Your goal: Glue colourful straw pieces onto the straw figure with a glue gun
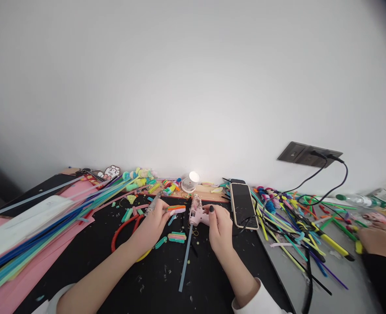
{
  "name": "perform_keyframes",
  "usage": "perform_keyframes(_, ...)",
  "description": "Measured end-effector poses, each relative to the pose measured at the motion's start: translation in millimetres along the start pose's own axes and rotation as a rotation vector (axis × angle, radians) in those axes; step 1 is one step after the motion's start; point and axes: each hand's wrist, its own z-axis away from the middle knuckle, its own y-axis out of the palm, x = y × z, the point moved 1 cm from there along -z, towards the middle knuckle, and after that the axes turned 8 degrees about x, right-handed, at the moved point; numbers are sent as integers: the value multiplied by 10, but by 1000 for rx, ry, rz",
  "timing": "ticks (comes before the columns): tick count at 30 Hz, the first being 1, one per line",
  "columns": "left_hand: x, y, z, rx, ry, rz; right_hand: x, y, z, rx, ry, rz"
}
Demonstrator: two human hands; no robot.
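My left hand (155, 218) pinches a short strip of orange, green and pink pipe cleaner pieces (176, 209). Closed around the handle of a pink hot glue gun (198, 214) is my right hand (219, 226). The gun's nozzle end points away from me, and a long translucent glue stick (185, 261) juts out of its back toward me. A gap separates the strip from the gun. On the black mat below lies a small block of turquoise and pink pipe cleaner pieces (177, 237). Red-handled pliers (121, 231) lie partly hidden under my left hand.
A white cup (193, 178) stands by the wall. To the right are a phone (243, 205), loose pipe cleaners, yellow-black cutters (335, 245) and cords running to a wall socket (309, 155). Long pipe cleaners (62, 229) cover pink sheets at left. Another person's hand (379, 240) is at far right.
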Motion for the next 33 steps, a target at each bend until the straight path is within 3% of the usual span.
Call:
perform_keyframes(7, 41, 42, 8, 103, -14, 33, -1, 10, -7, 10, 5, -2)
perform_keyframes(15, 39, 60, 33, 93, -30, 35, 6, 3, -17, 18, 24, -12)
perform_keyframes(19, 16, 21, 20, 4, -34, 366, -13, -11, -9, 4, 65, -39)
perform_keyframes(24, -50, -30, 7, 139, -31, 849, -15, 30, 19, 110, 110, -127)
perform_keyframes(29, -21, 4, 27, 289, -30, 1037, 64, 108, 28, 300, 52, -248)
perform_keyframes(33, 13, 34, 53, 373, -56, 1050, 126, 145, 22, 390, 70, -379)
